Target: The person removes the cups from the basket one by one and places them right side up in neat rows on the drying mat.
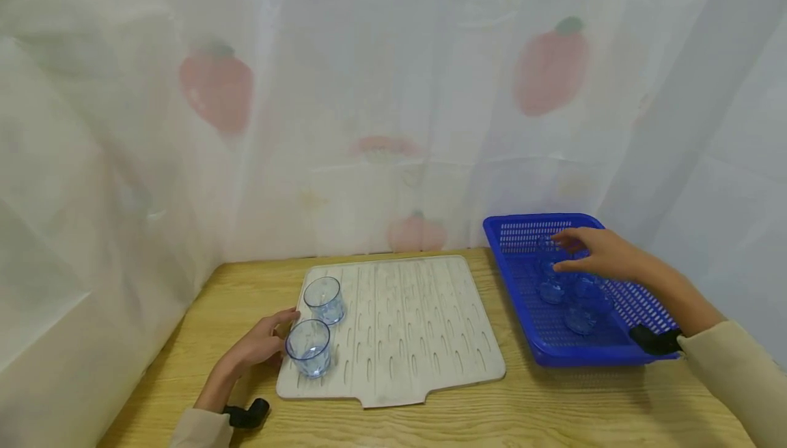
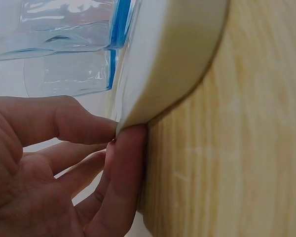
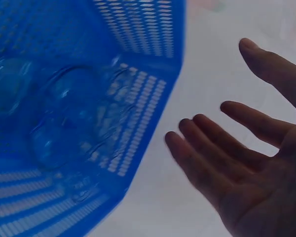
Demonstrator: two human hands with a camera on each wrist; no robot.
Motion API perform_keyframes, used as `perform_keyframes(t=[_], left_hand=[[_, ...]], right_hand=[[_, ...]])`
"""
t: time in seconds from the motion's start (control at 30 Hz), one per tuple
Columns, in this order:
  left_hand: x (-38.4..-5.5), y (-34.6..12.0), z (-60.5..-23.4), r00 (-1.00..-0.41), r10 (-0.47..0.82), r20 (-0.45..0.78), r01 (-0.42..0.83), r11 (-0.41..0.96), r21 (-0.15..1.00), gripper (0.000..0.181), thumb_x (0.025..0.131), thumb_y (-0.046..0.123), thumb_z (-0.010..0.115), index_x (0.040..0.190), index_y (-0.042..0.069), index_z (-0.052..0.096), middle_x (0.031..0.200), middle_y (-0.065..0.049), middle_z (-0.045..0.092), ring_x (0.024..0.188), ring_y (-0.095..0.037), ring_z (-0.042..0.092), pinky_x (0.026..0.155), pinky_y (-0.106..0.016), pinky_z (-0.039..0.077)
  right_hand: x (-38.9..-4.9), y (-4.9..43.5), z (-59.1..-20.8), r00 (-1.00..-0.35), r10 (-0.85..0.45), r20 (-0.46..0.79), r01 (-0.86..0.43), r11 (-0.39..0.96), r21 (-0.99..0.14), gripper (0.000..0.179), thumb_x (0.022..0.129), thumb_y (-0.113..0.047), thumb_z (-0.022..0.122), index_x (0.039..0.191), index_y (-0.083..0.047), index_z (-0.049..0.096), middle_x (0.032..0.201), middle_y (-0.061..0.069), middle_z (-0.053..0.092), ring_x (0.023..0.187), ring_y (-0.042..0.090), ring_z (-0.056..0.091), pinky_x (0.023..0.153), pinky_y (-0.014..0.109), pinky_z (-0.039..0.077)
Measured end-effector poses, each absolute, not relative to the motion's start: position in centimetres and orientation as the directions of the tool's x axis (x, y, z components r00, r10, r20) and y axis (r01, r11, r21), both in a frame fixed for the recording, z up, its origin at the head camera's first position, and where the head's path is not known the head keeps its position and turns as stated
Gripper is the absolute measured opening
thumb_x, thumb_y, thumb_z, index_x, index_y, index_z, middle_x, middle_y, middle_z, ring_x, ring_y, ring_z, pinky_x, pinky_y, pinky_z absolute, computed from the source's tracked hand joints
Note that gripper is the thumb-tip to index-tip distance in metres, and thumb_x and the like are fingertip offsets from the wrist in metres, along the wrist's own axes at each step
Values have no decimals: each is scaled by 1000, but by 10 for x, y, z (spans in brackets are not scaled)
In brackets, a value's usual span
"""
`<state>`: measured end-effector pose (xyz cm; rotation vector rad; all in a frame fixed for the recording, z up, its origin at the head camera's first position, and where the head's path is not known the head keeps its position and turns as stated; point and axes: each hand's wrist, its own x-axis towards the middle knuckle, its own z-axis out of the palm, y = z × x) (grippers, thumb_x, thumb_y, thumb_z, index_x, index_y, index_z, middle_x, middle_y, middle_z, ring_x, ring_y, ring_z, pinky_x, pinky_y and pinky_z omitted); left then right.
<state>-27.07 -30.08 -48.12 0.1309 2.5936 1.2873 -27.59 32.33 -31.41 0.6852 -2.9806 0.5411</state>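
Observation:
My left hand (image 1: 259, 345) is at the left edge of a white drying mat (image 1: 418, 318) with raised slots. In the left wrist view its thumb and forefinger pinch the mat's rim (image 2: 172, 64). Two clear blue-tinted glasses stand on the mat's left side, a rear glass (image 1: 324, 301) and a front glass (image 1: 309, 349), close to that hand. Over the blue plastic basket (image 1: 522, 304) hovers my right hand (image 1: 605, 255), holding nothing. Its fingers look spread and relaxed in the right wrist view. Several similar glasses (image 1: 581, 318) lie below it inside the basket, partly blurred together.
The mat and basket share a light wood tabletop (image 1: 479, 414), with a strip of wood between them. A whitish curtain (image 1: 381, 93) with strawberry prints hangs behind the table and down both sides. A black strap sits on each wrist.

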Motion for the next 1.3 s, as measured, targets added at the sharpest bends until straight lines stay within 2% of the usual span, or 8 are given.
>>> perform_keyframes(t=[0.17, 0.37, 0.6, 0.83, 1.03, 1.3], left_hand=[[-270, -302, -482, -966, 187, -181, -35, 595, 803, 76, 78, -9, 56, 153, -5, 43, 167, -29, 24, 106, -31, 58, 57, -35, 50], [-270, -302, -481, -963, 201, -181, -30, 586, 810, 76, 79, -8, 57, 153, -5, 43, 168, -29, 22, 87, -24, 60, 57, -35, 51], [-270, -301, -482, -963, 196, -187, -39, 584, 811, 76, 79, -9, 56, 154, -5, 42, 168, -29, 22, 68, -23, 53, 57, -36, 52], [-270, -301, -483, -963, 188, -192, -45, 592, 805, 74, 80, -8, 56, 153, -5, 43, 168, -28, 24, 65, -23, 51, 58, -36, 52], [-271, -301, -484, -963, 189, -191, -47, 583, 811, 75, 80, -8, 56, 153, -5, 43, 168, -28, 23, 64, -22, 51, 58, -37, 53], [-271, -301, -485, -964, 187, -188, -46, 581, 813, 74, 80, -9, 55, 153, -5, 43, 168, -28, 23, 64, -22, 51, 57, -37, 53]], right_hand=[[-271, 340, -326, -915, -399, 65, -399, 862, -313, 65, 92, -34, 76, 134, 12, 58, 121, 28, 68, 106, 42, 68, 84, 51, 58], [-268, 354, -342, -930, -368, 4, -353, 887, -297, 72, 88, -39, 79, 132, 15, 58, 115, 30, 69, 97, 38, 70, 78, 50, 58], [-267, 361, -368, -937, -350, -14, -326, 887, -328, 87, 83, -42, 83, 135, 19, 50, 125, 41, 62, 109, 55, 63, 82, 57, 57], [-267, 365, -389, -946, -321, -37, -289, 893, -344, 89, 82, -38, 84, 136, 21, 45, 127, 43, 58, 108, 54, 62, 79, 55, 57], [-267, 367, -396, -955, -291, -60, -250, 897, -365, 97, 82, -36, 85, 140, 24, 35, 132, 48, 51, 110, 57, 59, 80, 55, 56], [-267, 369, -406, -957, -286, -57, -241, 885, -398, 94, 83, -32, 85, 139, 23, 33, 135, 50, 47, 113, 61, 56, 82, 58, 56]])
